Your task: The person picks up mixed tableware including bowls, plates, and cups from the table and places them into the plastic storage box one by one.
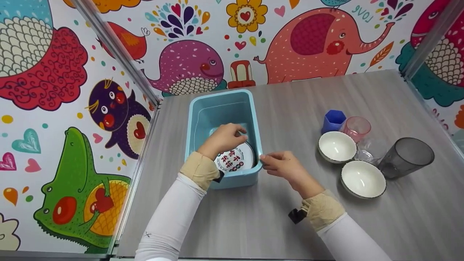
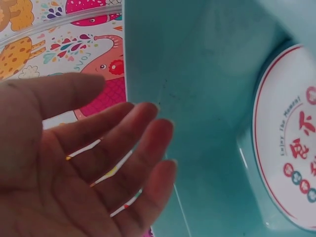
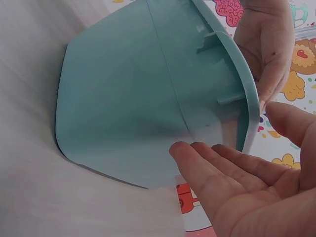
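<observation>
A light blue plastic tub (image 1: 222, 108) stands on the grey table. A white plate with red print (image 1: 237, 159) lies in its near end. My left hand (image 1: 237, 132) reaches into the tub just above the plate's far edge. In the left wrist view the left hand (image 2: 148, 133) has relaxed fingers and a bare palm, holding nothing, beside the tub's inner wall (image 2: 197, 74) and the plate (image 2: 291, 148). My right hand (image 1: 268, 159) is outside the tub at its right rim near the front corner. In the right wrist view the right hand (image 3: 222, 163) is open beside the tub's outer wall (image 3: 128, 98).
To the right on the table (image 1: 290, 224) stand two white bowls (image 1: 337, 146) (image 1: 363, 178), a blue cup (image 1: 333, 120), a pink cup (image 1: 357, 127), a clear glass (image 1: 369, 150) and a dark grey cup (image 1: 406, 156). Cartoon-printed walls close the left, back and right sides.
</observation>
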`<state>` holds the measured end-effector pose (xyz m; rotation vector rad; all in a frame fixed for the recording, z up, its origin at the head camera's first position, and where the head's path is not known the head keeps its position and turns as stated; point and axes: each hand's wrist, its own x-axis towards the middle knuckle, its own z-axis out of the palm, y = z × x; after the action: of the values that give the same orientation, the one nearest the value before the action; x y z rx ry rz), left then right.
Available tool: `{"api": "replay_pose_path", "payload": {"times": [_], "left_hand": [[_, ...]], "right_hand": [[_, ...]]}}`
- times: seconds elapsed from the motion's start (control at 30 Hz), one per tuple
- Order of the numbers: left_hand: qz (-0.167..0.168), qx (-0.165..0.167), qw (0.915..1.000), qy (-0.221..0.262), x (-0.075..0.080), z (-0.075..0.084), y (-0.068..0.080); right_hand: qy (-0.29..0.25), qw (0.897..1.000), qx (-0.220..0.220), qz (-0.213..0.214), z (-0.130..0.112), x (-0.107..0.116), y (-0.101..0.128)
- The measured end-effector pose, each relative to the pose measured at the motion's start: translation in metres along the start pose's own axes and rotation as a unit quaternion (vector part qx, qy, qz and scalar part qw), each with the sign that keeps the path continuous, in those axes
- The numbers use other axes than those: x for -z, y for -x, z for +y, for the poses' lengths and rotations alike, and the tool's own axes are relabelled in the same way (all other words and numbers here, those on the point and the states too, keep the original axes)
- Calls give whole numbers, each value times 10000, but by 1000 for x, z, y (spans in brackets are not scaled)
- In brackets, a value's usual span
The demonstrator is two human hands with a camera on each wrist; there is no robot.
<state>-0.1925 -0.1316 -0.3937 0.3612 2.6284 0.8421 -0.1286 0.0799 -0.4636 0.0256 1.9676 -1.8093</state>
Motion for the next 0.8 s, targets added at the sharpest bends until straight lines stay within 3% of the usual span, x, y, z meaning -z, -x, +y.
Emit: {"api": "replay_pose_path", "payload": {"times": [0.17,0.5,0.8], "left_hand": [[-86,-4,10000,18,-3,2,2],[-186,-68,9998,-100,-9,4,3],[51,-240,9997,-36,-14,7,6]], "right_hand": [[-68,9998,113,138,3,8,3],[-697,9958,256,534,11,30,7],[-1334,9861,254,957,19,49,9]]}}
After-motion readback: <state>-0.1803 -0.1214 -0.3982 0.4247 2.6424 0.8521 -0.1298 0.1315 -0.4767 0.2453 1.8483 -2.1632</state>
